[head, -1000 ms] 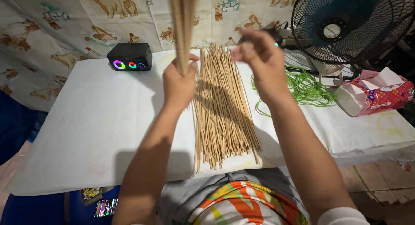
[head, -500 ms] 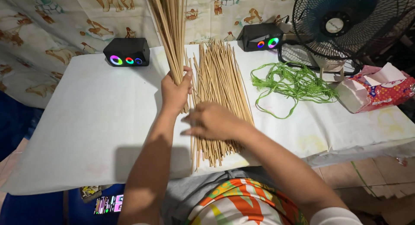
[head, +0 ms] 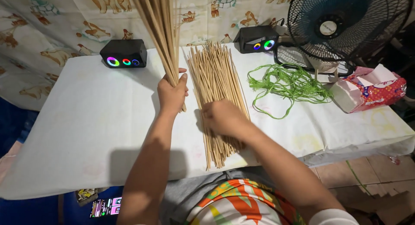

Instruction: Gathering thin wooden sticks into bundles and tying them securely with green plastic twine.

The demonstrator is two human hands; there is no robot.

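Pale tan sticks on white, with bright spots around you

Your left hand [head: 172, 93] grips a pale tan bundle of sticks [head: 158, 30], and your right hand [head: 222, 117] lies on a pile of sticks [head: 214, 73] of the same straw colour. The table cover [head: 86, 121] is plain white. At 11 o'clock a black speaker [head: 124, 53] glows with rainbow rings; a second black speaker [head: 256, 38] at 1 o'clock shows the same. Green cord [head: 285, 82] lies at 2 o'clock, beside a black fan [head: 346, 26]. At 3 o'clock the tissue pack [head: 371, 92] is red with small dots. The backdrop cloth [head: 65, 17] is cream, printed with brown animals. Your shirt [head: 242, 205] has orange, white and green swirls.
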